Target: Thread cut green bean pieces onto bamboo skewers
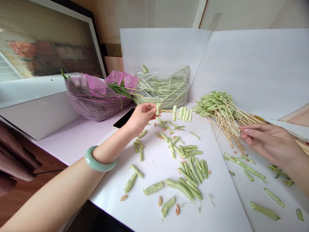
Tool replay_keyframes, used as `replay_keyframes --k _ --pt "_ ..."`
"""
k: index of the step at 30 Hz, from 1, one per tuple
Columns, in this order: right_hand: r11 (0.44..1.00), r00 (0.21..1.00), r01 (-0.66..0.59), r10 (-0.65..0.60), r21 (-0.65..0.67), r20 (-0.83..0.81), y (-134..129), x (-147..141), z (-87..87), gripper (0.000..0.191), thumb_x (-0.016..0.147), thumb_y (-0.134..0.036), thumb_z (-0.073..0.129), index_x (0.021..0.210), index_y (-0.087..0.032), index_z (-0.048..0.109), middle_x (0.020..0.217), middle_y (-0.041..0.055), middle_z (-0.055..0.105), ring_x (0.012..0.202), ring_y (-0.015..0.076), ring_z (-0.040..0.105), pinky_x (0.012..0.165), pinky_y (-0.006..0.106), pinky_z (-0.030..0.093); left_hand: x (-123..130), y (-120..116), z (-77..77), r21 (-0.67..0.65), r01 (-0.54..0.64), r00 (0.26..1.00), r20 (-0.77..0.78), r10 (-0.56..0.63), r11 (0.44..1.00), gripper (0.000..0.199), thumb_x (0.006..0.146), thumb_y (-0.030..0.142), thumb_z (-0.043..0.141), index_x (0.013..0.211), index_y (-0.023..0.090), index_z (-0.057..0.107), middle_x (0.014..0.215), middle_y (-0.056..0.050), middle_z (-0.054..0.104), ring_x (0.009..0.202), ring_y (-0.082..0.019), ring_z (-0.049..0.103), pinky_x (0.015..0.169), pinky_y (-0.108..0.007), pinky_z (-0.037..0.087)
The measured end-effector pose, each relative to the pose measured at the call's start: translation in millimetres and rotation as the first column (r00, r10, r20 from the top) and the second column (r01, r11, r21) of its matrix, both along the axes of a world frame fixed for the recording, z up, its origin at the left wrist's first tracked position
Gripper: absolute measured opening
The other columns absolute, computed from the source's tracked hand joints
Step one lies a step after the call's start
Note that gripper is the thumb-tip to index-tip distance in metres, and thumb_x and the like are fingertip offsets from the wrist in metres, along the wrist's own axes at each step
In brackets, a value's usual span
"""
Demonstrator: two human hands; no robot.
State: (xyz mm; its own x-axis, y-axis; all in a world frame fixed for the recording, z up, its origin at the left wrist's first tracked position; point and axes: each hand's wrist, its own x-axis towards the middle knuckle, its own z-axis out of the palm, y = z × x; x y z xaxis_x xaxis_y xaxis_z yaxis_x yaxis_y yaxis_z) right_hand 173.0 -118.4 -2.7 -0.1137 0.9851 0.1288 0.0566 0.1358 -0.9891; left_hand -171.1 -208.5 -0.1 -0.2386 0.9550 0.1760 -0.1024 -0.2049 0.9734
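Note:
My right hand pinches the thin end of a bamboo skewer, which runs leftward across the table. Several short green bean pieces are threaded crosswise on it, a few packed side by side and one a little apart. At the skewer's left end, my left hand is closed with thumb and fingers on another bean piece. Whether those fingers also grip the skewer itself is hard to see. Below, cut bean pieces lie scattered on white board, with loose tan seeds among them.
A pile of bean-loaded skewers lies at the back right. Behind my left hand are a purple bag of greens, a clear bag of long beans and a phone. White panels stand at the back.

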Motion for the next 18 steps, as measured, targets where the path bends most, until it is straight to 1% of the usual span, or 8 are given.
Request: replay_keyframes --k 3,6,13,18 --pt "1.000 1.000 -0.003 0.003 -0.003 0.002 1.0 0.0 -0.1 0.029 0.034 -0.025 0.088 0.059 -0.020 0.074 0.051 0.0036 0.058 0.049 0.0119 0.049 0.042 0.025 0.043 -0.2 0.3 -0.1 0.021 0.013 0.999 -0.053 -0.012 1.000 0.014 0.085 0.009 0.051 0.074 0.012 0.059 0.070 -0.002 0.060 0.063 -0.010 0.055 0.070 -0.026 0.044" --pt "1.000 1.000 -0.007 0.007 0.001 0.003 1.7 1.5 0.9 0.029 0.035 -0.025 0.088 0.060 -0.020 0.074 0.051 0.0033 0.058 0.048 0.0115 0.048 0.042 0.024 0.043 -0.3 0.3 0.2 0.026 -0.017 0.996 -0.088 0.020 1.000 0.014 0.085 0.009 0.051 0.074 0.012 0.059 0.069 -0.002 0.060 0.063 -0.010 0.054 0.068 -0.025 0.044" --pt "1.000 1.000 -0.013 0.013 0.013 0.007 0.4 4.8 2.1 0.029 0.035 -0.025 0.088 0.061 -0.020 0.075 0.051 0.0035 0.058 0.048 0.0112 0.048 0.043 0.024 0.043 0.2 0.4 0.1 0.042 -0.022 0.998 -0.055 0.025 0.999 0.014 0.084 0.009 0.052 0.073 0.012 0.059 0.067 -0.002 0.059 0.063 -0.010 0.055 0.068 -0.025 0.045" --pt "1.000 1.000 -0.012 0.011 0.023 0.011 0.4 5.1 1.6 0.031 0.035 -0.027 0.089 0.061 -0.021 0.075 0.052 0.0038 0.058 0.049 0.0117 0.049 0.042 0.024 0.043 -0.4 0.5 0.2 0.040 -0.027 0.996 -0.081 0.030 0.999 0.012 0.083 0.011 0.053 0.073 0.012 0.059 0.067 -0.002 0.060 0.063 -0.010 0.055 0.068 -0.025 0.045"
